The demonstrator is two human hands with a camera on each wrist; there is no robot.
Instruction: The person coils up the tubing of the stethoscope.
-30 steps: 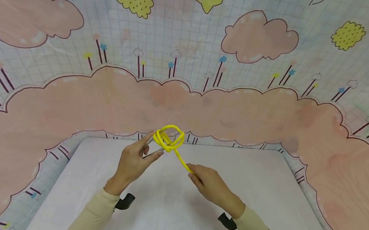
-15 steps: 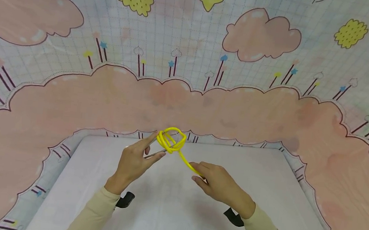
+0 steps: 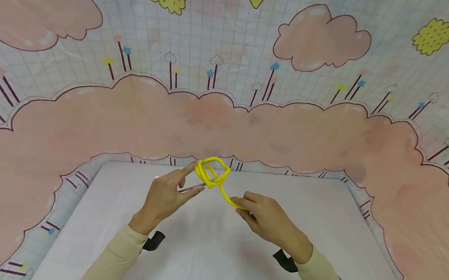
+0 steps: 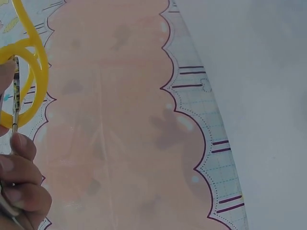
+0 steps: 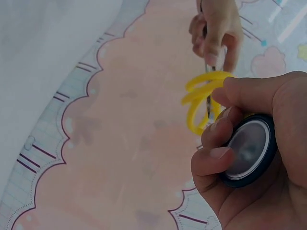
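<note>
Both hands hold a stethoscope with yellow tubing (image 3: 226, 176). My left hand (image 3: 161, 197) grips its thin metal ear tubes (image 3: 191, 188), thumb and index finger stretched along them toward the coil. The tubing is wound in several loops around these metal tubes, just beyond the left fingertips. From the coil one yellow length curves down to my right hand (image 3: 269, 219), which pinches it between thumb and fingers. In the right wrist view the round chest piece (image 5: 248, 152), dark-rimmed with a silver ring, lies within the curled right fingers; the head view hides it.
A white tabletop (image 3: 201, 267) lies below both hands. Behind it hangs a cloth (image 3: 226, 126) printed with pink clouds, stars and a grid. Black devices (image 3: 154, 241) are worn at the wrists.
The left hand and coil have shifted slightly right. The right hand has also moved right, and the tubing between the hands now bends more. The head view has tilted down a little.
</note>
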